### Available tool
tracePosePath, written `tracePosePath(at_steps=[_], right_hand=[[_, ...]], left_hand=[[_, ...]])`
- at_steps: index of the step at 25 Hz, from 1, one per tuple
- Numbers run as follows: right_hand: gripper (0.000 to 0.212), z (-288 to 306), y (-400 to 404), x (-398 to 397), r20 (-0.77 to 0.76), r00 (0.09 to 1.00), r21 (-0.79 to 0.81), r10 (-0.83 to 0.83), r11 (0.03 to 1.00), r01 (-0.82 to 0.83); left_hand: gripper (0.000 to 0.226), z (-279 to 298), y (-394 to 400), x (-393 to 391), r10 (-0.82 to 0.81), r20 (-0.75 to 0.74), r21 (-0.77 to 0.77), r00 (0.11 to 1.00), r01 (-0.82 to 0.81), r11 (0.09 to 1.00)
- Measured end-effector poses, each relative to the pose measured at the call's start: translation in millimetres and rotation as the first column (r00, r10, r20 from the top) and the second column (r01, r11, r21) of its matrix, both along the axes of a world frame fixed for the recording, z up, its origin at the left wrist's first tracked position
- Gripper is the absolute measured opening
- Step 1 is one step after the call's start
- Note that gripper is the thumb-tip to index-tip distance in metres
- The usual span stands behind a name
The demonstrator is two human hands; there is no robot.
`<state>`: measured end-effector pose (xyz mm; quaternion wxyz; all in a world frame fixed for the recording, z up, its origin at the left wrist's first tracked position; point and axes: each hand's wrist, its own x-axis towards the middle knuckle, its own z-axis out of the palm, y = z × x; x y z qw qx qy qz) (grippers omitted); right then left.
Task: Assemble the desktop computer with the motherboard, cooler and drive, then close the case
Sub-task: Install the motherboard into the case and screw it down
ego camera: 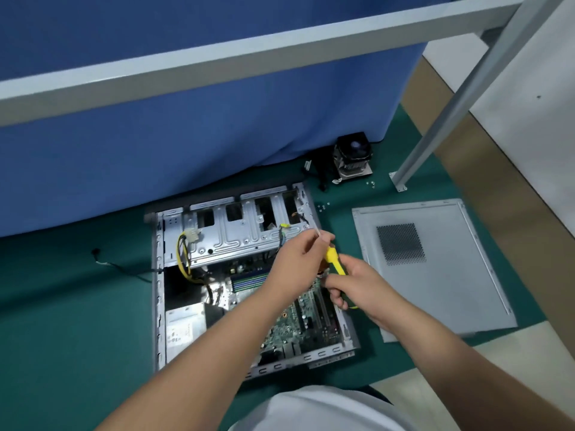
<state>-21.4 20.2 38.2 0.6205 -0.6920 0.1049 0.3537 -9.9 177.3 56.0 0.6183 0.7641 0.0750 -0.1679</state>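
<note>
The right hand [354,284] grips a yellow-and-green screwdriver [334,262] by its handle, while the left hand [298,259] pinches its metal shaft near the tip. Both hover over the open computer case [158,275], motherboard [298,321] inside. The cooler [353,157] stands beyond it, and the side panel [435,269] lies to the right on the green floor.

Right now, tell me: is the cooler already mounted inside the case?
No, the cooler sits on the green mat beyond the open case, near the blue curtain.
</note>
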Motion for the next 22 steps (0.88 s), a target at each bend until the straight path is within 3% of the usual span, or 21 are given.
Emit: tracePosePath(at_steps=[2, 5, 8, 10, 13, 17, 22], right_hand=[[0.005, -11, -10, 22, -0.004, 0.997, -0.076, -0.072, 0.995, 0.071], [0.010, -29, -36, 64, 0.027, 0.985, -0.140, -0.173, 0.975, 0.175], [0.008, -53, -54, 107, 0.043, 0.972, -0.186, -0.229, 0.954, 0.233], [0.011, -74, -58, 135, 0.042, 0.975, -0.219, -0.219, 0.950, 0.223], [0.006, -105, -57, 173, 0.107, 0.986, -0.360, -0.127, 0.920, 0.157], [0.020, -141, -44, 213, 0.234, 0.971, -0.612, 0.045, 0.783, 0.111], [0.021, -169, -22, 224, 0.371, 0.927, -0.618, 0.060, 0.761, 0.198]], left_hand=[[0.027, -3, -1, 30, -0.134, 0.106, 0.195, 0.985, 0.111, 0.974], [0.042, -24, 39, 67, -0.197, 0.251, 0.588, 0.948, 0.012, 0.808], [0.060, -55, 90, 73, -0.243, 0.113, 0.831, 0.963, 0.042, 0.555], [0.067, -75, 102, 69, -0.252, 0.051, 0.887, 0.966, 0.072, 0.456], [0.065, -94, 105, 67, -0.240, 0.105, 0.928, 0.965, -0.008, 0.373], [0.065, -108, 110, 69, -0.257, 0.160, 0.944, 0.953, -0.072, 0.321], [0.066, -112, 110, 68, -0.262, 0.188, 0.939, 0.947, -0.095, 0.331]])
